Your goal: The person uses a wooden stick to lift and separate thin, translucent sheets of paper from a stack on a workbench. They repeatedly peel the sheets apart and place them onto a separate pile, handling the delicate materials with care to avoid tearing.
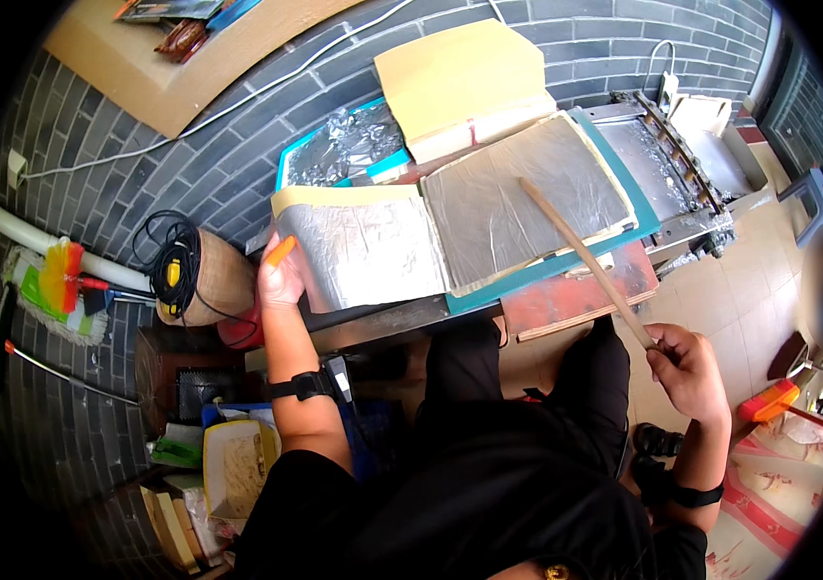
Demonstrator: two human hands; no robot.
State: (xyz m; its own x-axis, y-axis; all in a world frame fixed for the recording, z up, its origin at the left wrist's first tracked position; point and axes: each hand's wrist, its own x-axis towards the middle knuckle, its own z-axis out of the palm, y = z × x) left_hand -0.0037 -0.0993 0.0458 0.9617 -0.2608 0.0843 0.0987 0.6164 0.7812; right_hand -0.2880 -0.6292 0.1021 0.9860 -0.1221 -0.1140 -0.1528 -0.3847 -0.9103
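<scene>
My left hand [281,279] holds the outer edge of a silvery sheet [382,254], turned over to the left with a yellow backing strip along its far side. An orange cover [281,251] sits on the thumb. In my right hand [687,370] is the near end of a long thin wooden stick [585,254]. Its far tip lies over the grey, creased page [505,210] of an open stack of thin sheets. Under the stack is a green mat [629,196].
Behind the stack are a blue-rimmed tray [284,163] of crumpled foil [353,138] and an upright yellow board [462,80]. A metal device [643,159] with a rod stands at right. A reddish board [578,293] juts from the bench front. Black cable [176,257] hangs over a woven basket [223,279].
</scene>
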